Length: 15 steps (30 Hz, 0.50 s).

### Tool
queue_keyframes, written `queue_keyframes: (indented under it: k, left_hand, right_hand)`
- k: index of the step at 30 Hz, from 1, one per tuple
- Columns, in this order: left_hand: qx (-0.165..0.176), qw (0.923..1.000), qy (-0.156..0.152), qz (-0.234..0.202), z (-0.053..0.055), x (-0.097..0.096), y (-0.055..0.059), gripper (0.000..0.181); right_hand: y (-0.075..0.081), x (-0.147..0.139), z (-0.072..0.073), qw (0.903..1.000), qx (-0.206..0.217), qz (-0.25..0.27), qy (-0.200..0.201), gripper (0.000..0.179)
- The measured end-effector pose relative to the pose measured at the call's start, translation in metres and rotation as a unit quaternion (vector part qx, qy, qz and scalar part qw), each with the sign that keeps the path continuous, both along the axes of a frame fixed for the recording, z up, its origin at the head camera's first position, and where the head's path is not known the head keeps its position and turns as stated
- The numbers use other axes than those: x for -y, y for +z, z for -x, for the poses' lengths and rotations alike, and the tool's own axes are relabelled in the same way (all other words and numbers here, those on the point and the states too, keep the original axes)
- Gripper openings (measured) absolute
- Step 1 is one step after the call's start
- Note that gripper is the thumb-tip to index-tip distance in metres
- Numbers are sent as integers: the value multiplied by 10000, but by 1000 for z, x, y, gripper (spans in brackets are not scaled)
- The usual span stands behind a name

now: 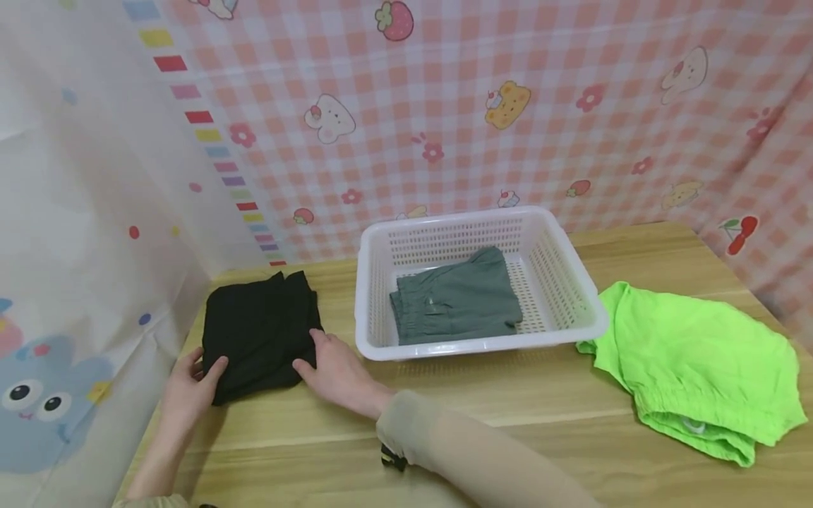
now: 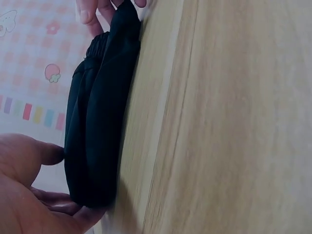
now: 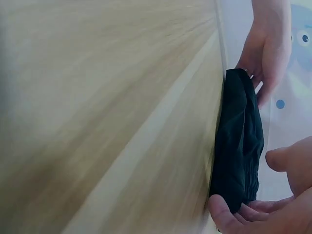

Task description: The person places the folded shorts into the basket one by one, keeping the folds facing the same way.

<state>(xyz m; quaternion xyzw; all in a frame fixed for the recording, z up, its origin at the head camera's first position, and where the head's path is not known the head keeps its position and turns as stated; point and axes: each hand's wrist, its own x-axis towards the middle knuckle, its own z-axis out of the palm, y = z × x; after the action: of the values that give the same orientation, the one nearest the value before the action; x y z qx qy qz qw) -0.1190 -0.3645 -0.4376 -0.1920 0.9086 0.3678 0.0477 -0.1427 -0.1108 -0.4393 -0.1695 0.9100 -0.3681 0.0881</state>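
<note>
Folded black shorts with a gathered waistband lie on the table at the left. My left hand pinches their near left corner, thumb on top and fingers at the underside, as the left wrist view shows. At their right edge is my right hand. In the right wrist view its fingers touch the end of the folded cloth, while the thumb stands apart from it. Grey-green shorts lie folded inside a white plastic basket, right of my hands.
Bright green shorts lie spread on the wooden table at the right, close to the basket. A checked pink cloth hangs behind the table. White printed sheeting covers the left side.
</note>
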Motion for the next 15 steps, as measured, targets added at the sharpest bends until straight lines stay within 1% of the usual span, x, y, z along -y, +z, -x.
queue_keyframes:
  k: [3, 6, 8, 11, 15]
  left_hand:
    - [18, 9998, -101, 167, 2, -1, 0, 77]
    - [23, 9993, -195, 310, 2, -2, 0, 74]
    - [5, 9992, -235, 332, 2, -2, 0, 73]
    - [16, 9991, -264, 325, 0, -2, 1, 74]
    - [76, 9990, -306, 301, -1, -2, 3, 74]
  right_hand:
    - [0, 1, 1, 9996, 84, 245, -113, 52]
    - [-1, 2, 1, 9990, 113, 369, -230, 42]
    - [-2, 2, 2, 9987, 101, 426, -269, 37]
    - [-2, 1, 2, 9987, 30, 456, -241, 32]
    - [-2, -3, 0, 9989, -22, 464, -85, 29]
